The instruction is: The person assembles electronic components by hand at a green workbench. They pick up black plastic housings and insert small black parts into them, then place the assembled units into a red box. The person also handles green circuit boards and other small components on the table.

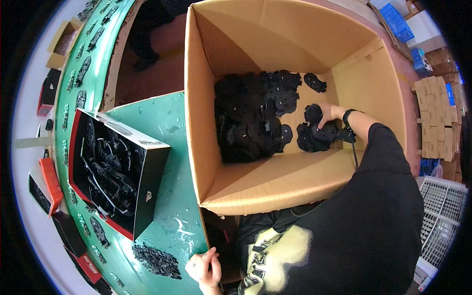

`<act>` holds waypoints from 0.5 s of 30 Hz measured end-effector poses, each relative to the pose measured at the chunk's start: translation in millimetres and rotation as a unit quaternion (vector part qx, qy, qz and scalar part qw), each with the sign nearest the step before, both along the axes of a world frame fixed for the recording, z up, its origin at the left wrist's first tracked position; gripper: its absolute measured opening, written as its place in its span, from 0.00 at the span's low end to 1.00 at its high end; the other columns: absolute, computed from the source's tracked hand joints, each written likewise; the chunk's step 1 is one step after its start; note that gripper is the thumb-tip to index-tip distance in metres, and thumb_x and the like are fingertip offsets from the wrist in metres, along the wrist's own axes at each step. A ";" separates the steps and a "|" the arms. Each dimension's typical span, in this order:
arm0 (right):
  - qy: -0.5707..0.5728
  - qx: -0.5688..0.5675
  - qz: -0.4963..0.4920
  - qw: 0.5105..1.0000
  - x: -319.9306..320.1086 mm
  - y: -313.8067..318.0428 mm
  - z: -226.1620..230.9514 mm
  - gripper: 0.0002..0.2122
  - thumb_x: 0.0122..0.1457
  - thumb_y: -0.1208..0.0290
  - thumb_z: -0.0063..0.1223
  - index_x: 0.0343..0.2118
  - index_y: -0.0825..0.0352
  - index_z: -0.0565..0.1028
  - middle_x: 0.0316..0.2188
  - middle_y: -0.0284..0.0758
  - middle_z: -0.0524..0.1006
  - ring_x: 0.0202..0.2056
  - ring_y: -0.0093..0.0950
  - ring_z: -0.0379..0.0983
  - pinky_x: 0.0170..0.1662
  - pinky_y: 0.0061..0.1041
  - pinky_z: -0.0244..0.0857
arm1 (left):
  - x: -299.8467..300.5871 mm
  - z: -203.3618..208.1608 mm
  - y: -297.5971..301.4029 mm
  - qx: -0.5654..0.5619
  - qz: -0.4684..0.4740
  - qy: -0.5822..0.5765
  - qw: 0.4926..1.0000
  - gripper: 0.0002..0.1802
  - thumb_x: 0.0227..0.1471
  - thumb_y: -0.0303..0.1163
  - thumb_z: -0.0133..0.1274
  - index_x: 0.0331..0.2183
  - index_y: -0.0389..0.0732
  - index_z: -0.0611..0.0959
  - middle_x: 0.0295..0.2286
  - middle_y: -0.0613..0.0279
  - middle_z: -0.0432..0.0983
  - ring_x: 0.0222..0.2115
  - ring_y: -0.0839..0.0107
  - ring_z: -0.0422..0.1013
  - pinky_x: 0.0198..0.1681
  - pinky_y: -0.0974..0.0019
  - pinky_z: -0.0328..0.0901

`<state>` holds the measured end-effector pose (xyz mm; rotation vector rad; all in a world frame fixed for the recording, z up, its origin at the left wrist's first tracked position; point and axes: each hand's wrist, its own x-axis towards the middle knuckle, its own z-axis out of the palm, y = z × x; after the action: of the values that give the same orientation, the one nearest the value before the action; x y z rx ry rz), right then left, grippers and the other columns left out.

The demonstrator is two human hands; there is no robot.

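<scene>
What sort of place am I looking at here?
Probably a factory assembly or packing area: a long green conveyor-like surface carries spaced black parts, a large brown cardboard box holds flat black pieces, and stacked brown cartons stand at right.

a factory assembly floor, seemingly: at left, a long green conveyor belt (101, 69) carries spaced black parts (83, 70); at right stand stacked cardboard cartons (435, 118).

Right fingers (323, 119) touch black parts (313, 139) in a carton (287, 186)
</scene>
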<state>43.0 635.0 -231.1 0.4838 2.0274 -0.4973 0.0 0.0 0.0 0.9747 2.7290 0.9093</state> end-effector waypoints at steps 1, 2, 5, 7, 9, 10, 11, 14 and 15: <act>-0.021 -0.046 -0.036 0.998 -2.0 -4.7 3.4 0.59 0.32 0.43 0.70 0.63 0.74 0.51 0.62 0.51 0.56 0.62 0.42 0.53 0.63 0.32 0.52 | -0.7 3.8 -3.1 -0.006 0.001 0.002 1.000 0.15 0.38 0.20 0.55 0.34 0.41 0.83 0.18 0.69 0.77 0.16 0.71 0.67 0.22 0.69 0.62; -0.041 -0.092 -0.072 0.992 -3.3 -10.3 2.8 0.57 0.32 0.44 0.71 0.62 0.74 0.53 0.61 0.51 0.59 0.61 0.42 0.57 0.63 0.32 0.53 | -1.6 8.4 -6.0 -0.012 0.001 0.004 1.000 0.15 0.38 0.20 0.55 0.34 0.41 0.83 0.18 0.69 0.77 0.16 0.71 0.67 0.22 0.69 0.62; -0.053 -0.020 -0.098 0.994 7.4 -4.2 9.9 0.58 0.30 0.44 0.71 0.61 0.76 0.54 0.60 0.52 0.60 0.61 0.42 0.58 0.62 0.33 0.53 | 3.6 -9.3 3.7 0.004 0.005 -0.004 1.000 0.15 0.38 0.20 0.55 0.34 0.42 0.83 0.18 0.69 0.76 0.16 0.70 0.67 0.22 0.68 0.61; -0.025 -0.050 -0.111 0.992 2.3 -19.5 14.7 0.59 0.29 0.42 0.71 0.61 0.77 0.53 0.60 0.51 0.60 0.61 0.41 0.57 0.62 0.33 0.53 | 3.2 -6.6 3.9 -0.004 0.007 0.000 1.000 0.15 0.38 0.21 0.56 0.33 0.42 0.83 0.18 0.68 0.76 0.16 0.70 0.67 0.21 0.68 0.61; -0.021 -0.045 -0.122 0.991 1.9 -23.5 8.0 0.59 0.30 0.41 0.70 0.61 0.77 0.53 0.61 0.51 0.59 0.61 0.41 0.56 0.62 0.33 0.53 | 2.7 -4.8 2.5 -0.008 0.006 0.000 1.000 0.14 0.38 0.21 0.57 0.33 0.42 0.83 0.18 0.68 0.75 0.16 0.69 0.66 0.21 0.67 0.61; -0.025 -0.055 -0.093 0.994 0.1 -27.3 5.7 0.60 0.30 0.41 0.70 0.61 0.78 0.53 0.61 0.52 0.58 0.62 0.42 0.56 0.62 0.33 0.52 | 2.5 -4.7 1.8 -0.007 0.003 -0.001 1.000 0.14 0.38 0.21 0.57 0.33 0.42 0.83 0.18 0.68 0.75 0.16 0.69 0.66 0.21 0.67 0.60; -0.029 -0.064 -0.065 0.995 -3.9 -32.8 2.1 0.60 0.30 0.40 0.70 0.61 0.78 0.53 0.61 0.52 0.58 0.62 0.42 0.56 0.63 0.33 0.52 | 2.4 -4.3 1.0 -0.005 0.001 -0.002 1.000 0.14 0.38 0.22 0.57 0.33 0.42 0.83 0.18 0.67 0.75 0.16 0.68 0.66 0.21 0.67 0.60; -0.101 -0.151 -0.016 0.983 -37.3 -46.5 14.2 0.61 0.30 0.39 0.69 0.61 0.78 0.52 0.62 0.54 0.56 0.62 0.44 0.54 0.63 0.33 0.52 | 2.7 -5.5 1.0 0.004 0.006 -0.004 1.000 0.15 0.37 0.21 0.58 0.33 0.42 0.83 0.18 0.67 0.75 0.16 0.68 0.66 0.21 0.67 0.61; -0.136 -0.190 -0.004 0.972 -48.1 -49.6 18.7 0.61 0.30 0.39 0.69 0.61 0.78 0.52 0.62 0.54 0.55 0.62 0.44 0.54 0.63 0.33 0.52 | 3.6 -5.3 0.5 0.007 0.008 -0.006 1.000 0.15 0.37 0.21 0.58 0.33 0.42 0.83 0.18 0.67 0.74 0.16 0.68 0.66 0.21 0.66 0.61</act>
<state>-5.1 585.5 -212.4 0.3054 1.6194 -0.7629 3.6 0.5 -5.3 0.9479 2.7280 0.9365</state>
